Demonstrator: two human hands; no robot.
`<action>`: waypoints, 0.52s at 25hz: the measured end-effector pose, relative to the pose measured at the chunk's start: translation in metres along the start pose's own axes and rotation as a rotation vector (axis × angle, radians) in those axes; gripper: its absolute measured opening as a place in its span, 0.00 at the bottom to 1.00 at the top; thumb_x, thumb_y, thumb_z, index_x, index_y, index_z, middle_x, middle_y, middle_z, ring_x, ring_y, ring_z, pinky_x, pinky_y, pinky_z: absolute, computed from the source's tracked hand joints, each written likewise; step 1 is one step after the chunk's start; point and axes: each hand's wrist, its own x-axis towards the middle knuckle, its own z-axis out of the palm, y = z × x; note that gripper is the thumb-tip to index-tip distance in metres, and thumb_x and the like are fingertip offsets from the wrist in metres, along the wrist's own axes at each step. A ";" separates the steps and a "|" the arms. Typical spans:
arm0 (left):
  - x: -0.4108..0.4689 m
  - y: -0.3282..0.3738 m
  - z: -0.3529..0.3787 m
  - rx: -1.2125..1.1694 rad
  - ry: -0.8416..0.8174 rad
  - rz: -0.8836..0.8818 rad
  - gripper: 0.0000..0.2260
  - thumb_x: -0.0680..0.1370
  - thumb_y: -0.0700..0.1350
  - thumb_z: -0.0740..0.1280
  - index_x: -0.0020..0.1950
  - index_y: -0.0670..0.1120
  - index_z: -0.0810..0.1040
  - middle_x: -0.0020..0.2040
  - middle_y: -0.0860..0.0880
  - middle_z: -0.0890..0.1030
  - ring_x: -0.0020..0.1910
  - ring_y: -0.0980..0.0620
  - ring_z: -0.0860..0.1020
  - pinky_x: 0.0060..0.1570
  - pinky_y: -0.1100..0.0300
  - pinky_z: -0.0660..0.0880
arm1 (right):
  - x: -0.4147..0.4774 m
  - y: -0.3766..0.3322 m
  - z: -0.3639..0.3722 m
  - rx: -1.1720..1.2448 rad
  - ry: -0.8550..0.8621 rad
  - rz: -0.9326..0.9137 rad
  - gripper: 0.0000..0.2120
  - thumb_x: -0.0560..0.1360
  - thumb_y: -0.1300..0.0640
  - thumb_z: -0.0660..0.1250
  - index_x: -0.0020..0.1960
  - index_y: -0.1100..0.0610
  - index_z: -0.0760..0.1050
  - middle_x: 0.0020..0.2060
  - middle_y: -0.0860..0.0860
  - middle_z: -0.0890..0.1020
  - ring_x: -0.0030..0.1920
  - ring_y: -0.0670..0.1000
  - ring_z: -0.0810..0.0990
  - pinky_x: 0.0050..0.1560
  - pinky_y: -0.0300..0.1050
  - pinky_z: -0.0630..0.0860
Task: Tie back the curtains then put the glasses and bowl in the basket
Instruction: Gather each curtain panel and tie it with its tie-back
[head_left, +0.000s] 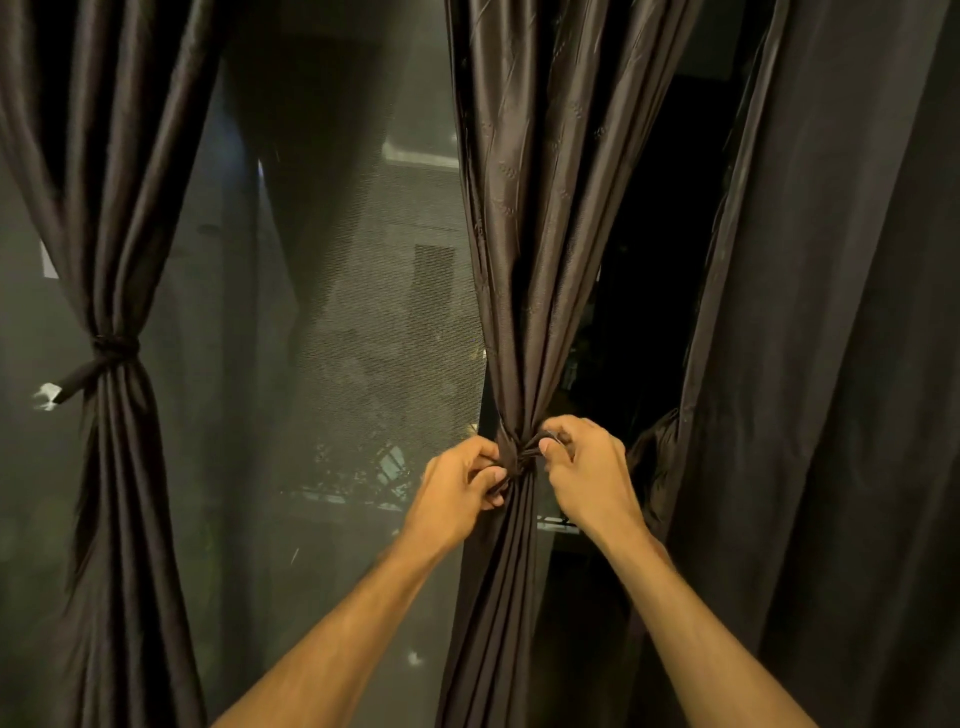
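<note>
tie half hidden under fingers

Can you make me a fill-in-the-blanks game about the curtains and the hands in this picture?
1. The left curtain is already held by a tie, so it is ____ back.
2. The left hand and right hand grip the ____ curtain at its knot.
3. The curtain on the far right hangs ____, with no tie on it.
4. Between the left and middle curtains you see a ____.

Missing words: tied; middle; loose; window
</note>
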 end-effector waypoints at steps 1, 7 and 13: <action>0.000 -0.001 -0.003 0.037 -0.015 0.009 0.07 0.79 0.34 0.64 0.45 0.45 0.76 0.37 0.47 0.81 0.33 0.55 0.80 0.36 0.62 0.80 | 0.001 -0.001 -0.002 0.032 0.019 0.032 0.08 0.80 0.59 0.64 0.55 0.51 0.79 0.48 0.48 0.81 0.50 0.48 0.80 0.50 0.47 0.79; 0.009 -0.010 -0.028 0.348 -0.040 0.092 0.09 0.79 0.40 0.66 0.41 0.52 0.73 0.32 0.48 0.81 0.31 0.52 0.79 0.36 0.54 0.78 | 0.014 -0.015 -0.015 0.186 0.064 0.202 0.07 0.78 0.61 0.66 0.48 0.52 0.81 0.38 0.52 0.84 0.43 0.50 0.83 0.43 0.43 0.79; -0.001 -0.016 -0.027 0.287 -0.033 0.048 0.13 0.78 0.38 0.66 0.37 0.53 0.73 0.30 0.53 0.79 0.30 0.57 0.76 0.37 0.54 0.76 | 0.014 -0.027 -0.024 0.242 0.094 0.281 0.05 0.78 0.63 0.68 0.48 0.57 0.83 0.34 0.53 0.83 0.35 0.50 0.83 0.40 0.48 0.84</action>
